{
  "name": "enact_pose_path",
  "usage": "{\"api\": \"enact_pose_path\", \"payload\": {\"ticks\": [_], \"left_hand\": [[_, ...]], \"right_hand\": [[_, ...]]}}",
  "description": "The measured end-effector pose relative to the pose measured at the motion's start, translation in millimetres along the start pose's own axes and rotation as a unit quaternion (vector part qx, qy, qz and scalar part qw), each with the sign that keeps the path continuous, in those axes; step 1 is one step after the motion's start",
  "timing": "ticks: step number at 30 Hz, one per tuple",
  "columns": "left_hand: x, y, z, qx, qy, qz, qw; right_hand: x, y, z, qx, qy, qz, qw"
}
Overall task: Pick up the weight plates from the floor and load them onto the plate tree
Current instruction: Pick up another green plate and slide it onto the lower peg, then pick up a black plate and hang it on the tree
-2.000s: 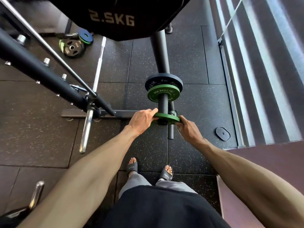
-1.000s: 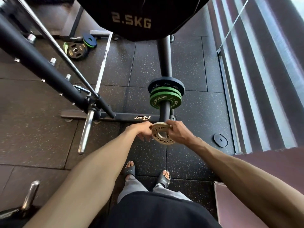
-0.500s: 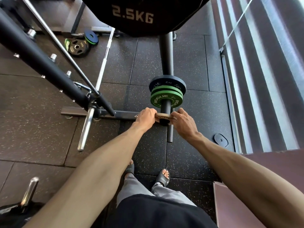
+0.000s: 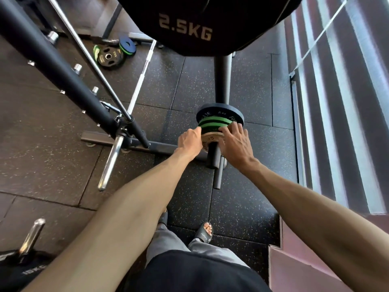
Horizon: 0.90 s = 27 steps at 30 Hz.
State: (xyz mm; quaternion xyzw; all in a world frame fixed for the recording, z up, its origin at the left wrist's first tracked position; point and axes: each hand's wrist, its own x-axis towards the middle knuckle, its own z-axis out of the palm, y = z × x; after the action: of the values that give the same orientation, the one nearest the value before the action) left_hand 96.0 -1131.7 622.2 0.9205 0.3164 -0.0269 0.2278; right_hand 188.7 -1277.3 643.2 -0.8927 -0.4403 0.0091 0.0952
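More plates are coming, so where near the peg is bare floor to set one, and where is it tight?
Free: floor between the peg and the window rail, and between the peg's tip and the feet. Crowded: the peg itself, where the left hand and right hand press the tan plate against the green plates.

Speckled matt rubber floor (image 4: 248,197); glossy chrome bar (image 4: 110,163).

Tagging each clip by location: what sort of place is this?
Most likely a gym's free-weight area: speckled rubber floor tiles, green weight plates stacked on a plate tree peg, and a black plate marked 2.5KG.
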Motion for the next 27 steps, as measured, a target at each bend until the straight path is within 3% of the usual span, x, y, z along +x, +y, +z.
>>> {"api": "enact_pose_path", "payload": {"ticks": [3, 8, 16, 21, 27], "left_hand": [[-14.7, -23.1, -15.8, 0.027, -0.032, -0.038, 0.998], [-62.8, -106.3, -45.9, 0.009, -0.071, -0.161, 0.984], [-188.7, -266.0, -93.4, -0.122, -0.002, -0.326, 0.938], [-261.5, -354.4, -103.9, -0.214, 0.037, -0.400, 0.890], [-326.0, -437.9, -107.3, -0.301, 0.056, -0.449, 0.839]], "right_hand": [[8.9, -35.0, -5.0, 0.032, 0.009, -0.085, 0.996], [24.9, -128.3, 9.5, 0.080, -0.107, -0.178, 0.975], [21.9, -321.0, 68.1, 0.019, -0.347, -0.280, 0.895], [-2.2, -441.6, 105.2, -0.005, -0.416, -0.346, 0.841], [-27.9, -552.3, 129.3, 0.006, -0.456, -0.352, 0.817]]}}
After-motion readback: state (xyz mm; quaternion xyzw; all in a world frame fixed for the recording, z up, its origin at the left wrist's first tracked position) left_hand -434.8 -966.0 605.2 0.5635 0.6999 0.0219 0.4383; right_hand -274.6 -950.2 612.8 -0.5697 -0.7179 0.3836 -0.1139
